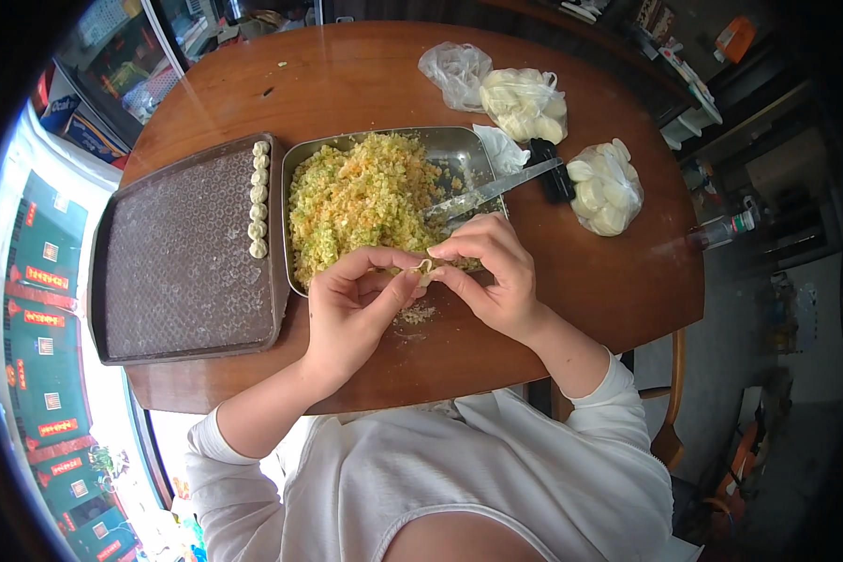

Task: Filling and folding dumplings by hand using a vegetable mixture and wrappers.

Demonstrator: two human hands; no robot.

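Observation:
A small, pale dumpling (425, 271) with a folded wrapper edge is pinched between the fingertips of both hands, over the near edge of the filling tray. My left hand (351, 304) grips it from the left, thumb and fingers closed. From the right, my right hand (498, 272) pinches the wrapper's edge between thumb and index finger. Behind them, a metal tray (462, 140) holds a heap of chopped yellow-green and orange filling (365, 192). A flat metal blade (496, 190) rests in it, its end over the right rim. My fingers hide part of the dumpling.
At left lies a dark, floured tray (178, 253) with a row of several finished dumplings (258, 201) along its right side. Bags of round wrappers (525, 105) (606, 192), a crumpled clear bag (455, 75) and a black object (553, 171) lie on the wooden table (609, 281).

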